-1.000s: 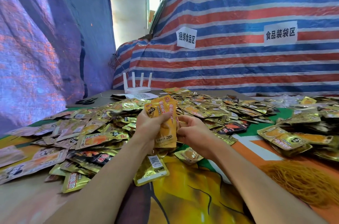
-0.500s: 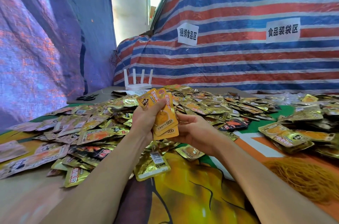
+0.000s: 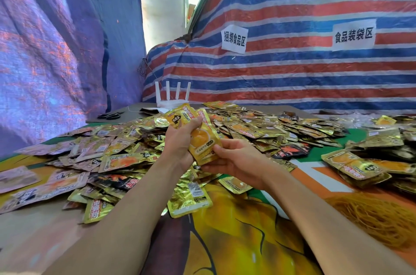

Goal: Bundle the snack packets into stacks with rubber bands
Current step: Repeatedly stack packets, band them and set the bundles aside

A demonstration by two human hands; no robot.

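A small stack of yellow-gold snack packets [image 3: 202, 137] stands upright above the table. My left hand [image 3: 180, 141] grips its left side, thumb across the front. My right hand [image 3: 234, 159] holds the stack's lower right corner between thumb and fingers. A wide heap of loose gold packets [image 3: 247, 128] covers the table behind and to the left of my hands. A pile of yellow rubber bands [image 3: 378, 218] lies at the near right, apart from both hands. No band is visible round the held stack.
More packets lie in a pile [image 3: 360, 166] at the right. One loose packet [image 3: 191, 198] lies below my hands. A white router [image 3: 172, 99] and black scissors [image 3: 111, 115] sit at the table's far left. Striped tarpaulin [image 3: 292, 67] walls the back.
The held stack has tilted and dropped a little lower between my hands. My right hand has shifted its hold to the stack's lower corner. The camera has tipped slightly.
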